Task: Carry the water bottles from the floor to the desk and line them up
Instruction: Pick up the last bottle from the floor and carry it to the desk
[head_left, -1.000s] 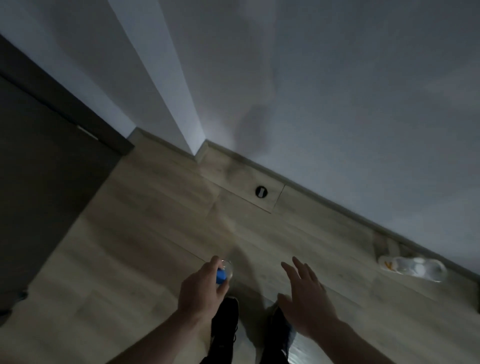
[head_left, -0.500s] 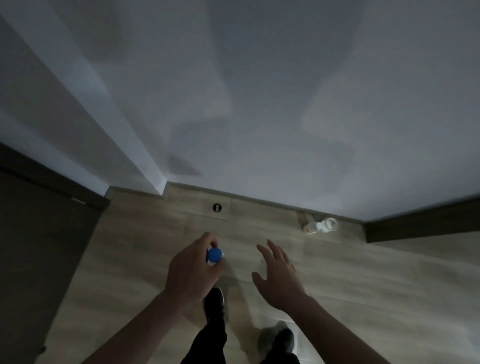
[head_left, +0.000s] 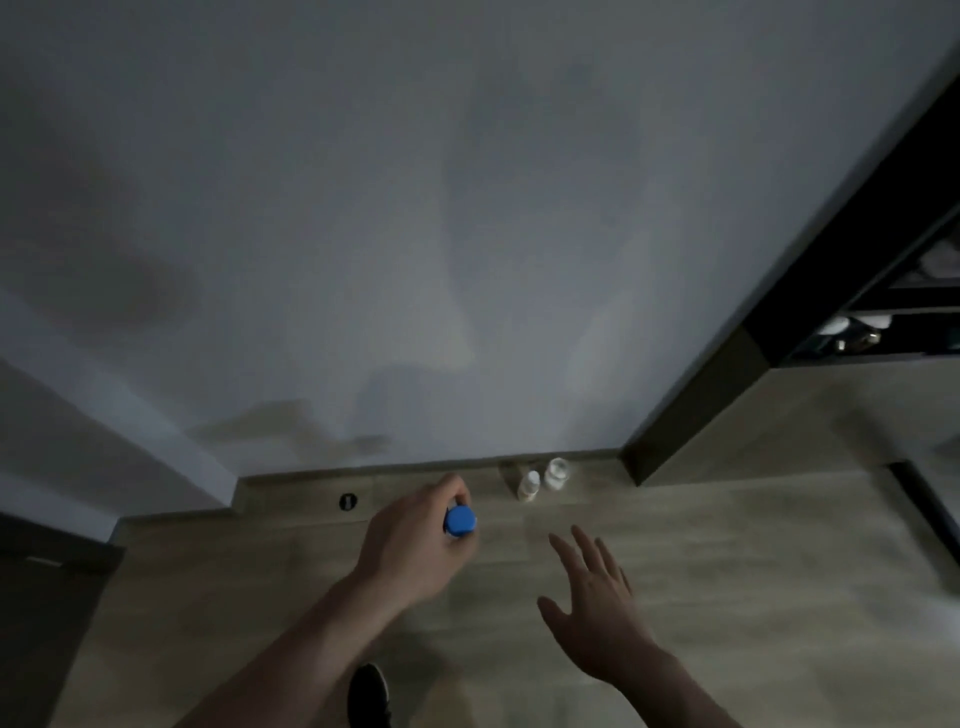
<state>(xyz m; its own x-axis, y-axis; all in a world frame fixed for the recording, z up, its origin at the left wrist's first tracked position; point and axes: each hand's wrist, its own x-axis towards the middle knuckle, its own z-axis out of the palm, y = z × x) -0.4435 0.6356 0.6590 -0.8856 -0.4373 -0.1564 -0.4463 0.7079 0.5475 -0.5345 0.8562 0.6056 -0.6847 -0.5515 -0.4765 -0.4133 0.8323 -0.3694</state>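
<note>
The left hand (head_left: 410, 545) is wrapped around a bottle with a blue cap (head_left: 460, 520), cap pointing up. Beyond and between the hands, two clear bottles (head_left: 543, 478) stand against the baseboard. The right hand (head_left: 597, 608) is empty, fingers spread, over the wooden floor (head_left: 753, 571)

bare forearms (head_left: 311, 644), no sleeves; two hands (head_left: 410, 545); black shoe (head_left: 368, 693) w/ dark trouser leg

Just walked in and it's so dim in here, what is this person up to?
A person is collecting water bottles. The left hand grips a blue-capped bottle, seen from above. The right hand is open and empty. Two more bottles stand on the floor against the wall. No desk is in sight.
</note>
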